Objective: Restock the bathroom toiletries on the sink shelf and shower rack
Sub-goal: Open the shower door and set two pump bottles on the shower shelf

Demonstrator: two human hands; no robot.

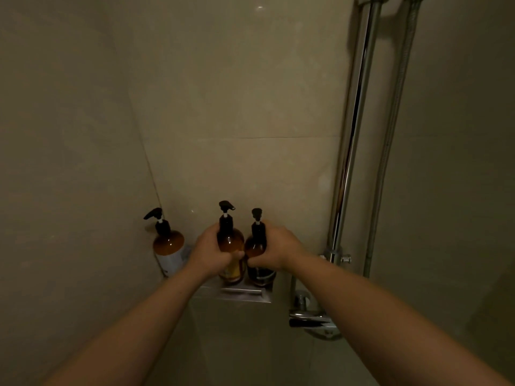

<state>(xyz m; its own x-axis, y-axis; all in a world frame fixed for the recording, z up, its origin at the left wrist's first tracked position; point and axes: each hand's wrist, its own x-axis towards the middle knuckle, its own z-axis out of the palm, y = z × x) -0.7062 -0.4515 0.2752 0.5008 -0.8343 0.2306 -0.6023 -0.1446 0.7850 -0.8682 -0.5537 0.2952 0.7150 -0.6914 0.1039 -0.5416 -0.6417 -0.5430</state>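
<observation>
Three amber pump bottles with black pumps stand on a metal shower rack (pixel 245 295) fixed to the tiled wall. The left bottle (pixel 168 246), with a white label, stands free in the corner. My left hand (pixel 210 253) is wrapped around the middle bottle (pixel 230 240), which has a yellow label. My right hand (pixel 276 250) grips the right bottle (pixel 257 246), which has a dark label. The two held bottles stand upright, close side by side, their bases low at the rack.
A chrome shower riser pipe (pixel 352 140) and a flexible hose (pixel 390 140) run down the wall on the right. Below them sits the chrome mixer valve (pixel 312 319) with its handle. Beige tiled walls meet in a corner behind the left bottle.
</observation>
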